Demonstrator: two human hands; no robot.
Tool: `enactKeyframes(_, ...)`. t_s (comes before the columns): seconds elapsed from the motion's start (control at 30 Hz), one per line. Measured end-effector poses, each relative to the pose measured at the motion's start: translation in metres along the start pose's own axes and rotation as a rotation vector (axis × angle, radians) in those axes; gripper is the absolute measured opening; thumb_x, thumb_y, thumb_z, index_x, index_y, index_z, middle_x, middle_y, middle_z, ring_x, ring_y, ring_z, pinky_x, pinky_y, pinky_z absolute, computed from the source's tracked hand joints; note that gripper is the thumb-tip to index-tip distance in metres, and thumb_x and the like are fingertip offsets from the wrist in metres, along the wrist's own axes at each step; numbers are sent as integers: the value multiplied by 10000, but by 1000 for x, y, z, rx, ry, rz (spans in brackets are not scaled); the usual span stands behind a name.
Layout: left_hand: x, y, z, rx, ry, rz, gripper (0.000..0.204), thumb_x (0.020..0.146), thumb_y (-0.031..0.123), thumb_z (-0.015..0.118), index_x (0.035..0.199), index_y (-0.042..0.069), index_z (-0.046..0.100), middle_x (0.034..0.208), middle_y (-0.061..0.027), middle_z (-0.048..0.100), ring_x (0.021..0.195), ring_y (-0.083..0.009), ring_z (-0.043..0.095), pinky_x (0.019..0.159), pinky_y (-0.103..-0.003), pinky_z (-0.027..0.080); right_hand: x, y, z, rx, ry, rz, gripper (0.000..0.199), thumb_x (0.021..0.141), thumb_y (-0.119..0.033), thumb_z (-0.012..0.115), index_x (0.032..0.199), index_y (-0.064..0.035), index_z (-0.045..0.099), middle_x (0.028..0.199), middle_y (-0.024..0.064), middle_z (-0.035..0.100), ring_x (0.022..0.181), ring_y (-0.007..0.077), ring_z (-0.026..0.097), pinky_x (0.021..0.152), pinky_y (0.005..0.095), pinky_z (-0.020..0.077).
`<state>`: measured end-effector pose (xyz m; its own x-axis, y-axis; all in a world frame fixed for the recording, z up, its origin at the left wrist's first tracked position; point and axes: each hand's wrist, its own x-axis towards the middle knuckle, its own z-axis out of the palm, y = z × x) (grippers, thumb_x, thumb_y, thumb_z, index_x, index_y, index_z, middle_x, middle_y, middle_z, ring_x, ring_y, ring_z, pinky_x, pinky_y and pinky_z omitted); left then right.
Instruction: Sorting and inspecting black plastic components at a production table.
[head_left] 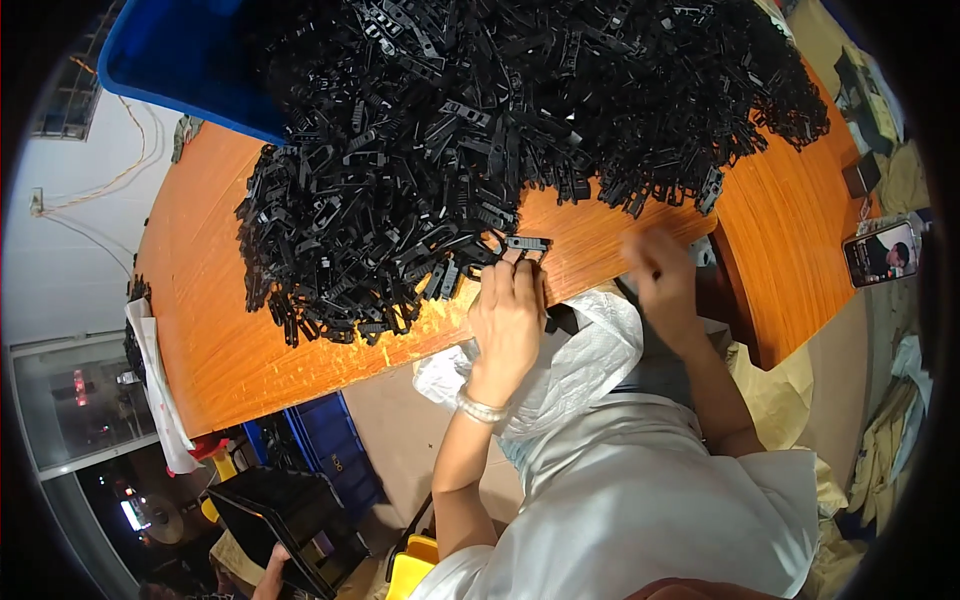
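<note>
A large heap of small black plastic parts covers much of the wooden table. At the heap's near edge, my left hand has its fingers bent close together over black parts; a beaded bracelet circles its wrist. One loose black part lies just beyond those fingertips. Below the table edge, a white bag lies open across my lap, with something dark at its mouth. Off to the right, my right hand hovers by the table edge, smeared by motion; whether it holds anything does not show.
A blue bin tips toward the heap at the far left. Beneath the table's left side stand a blue crate and a black bin, with another person's hand on it. A phone is at the right.
</note>
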<state>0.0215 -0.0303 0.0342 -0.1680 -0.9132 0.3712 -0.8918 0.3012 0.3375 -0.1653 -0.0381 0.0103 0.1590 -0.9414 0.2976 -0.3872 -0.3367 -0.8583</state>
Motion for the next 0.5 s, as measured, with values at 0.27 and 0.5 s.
enactKeyframes(0.27,-6,5,-1,-128,-42,-36,88,709,28,631,783,-6,598,804,-113,511,722,-256,507,577,-348,424,18,6,-3,-349,248,124,284,774,-123,638,1010,-8,531,639,62,527,514,127,483,474,247,395)
enactKeyframes(0.5,-10,1,-6,-227,10,47,131,703,-6,627,825,-18,580,870,-130,524,763,-282,519,650,-348,431,22,0,-2,-351,250,167,293,749,-97,661,988,-9,517,581,40,499,487,100,459,453,225,369)
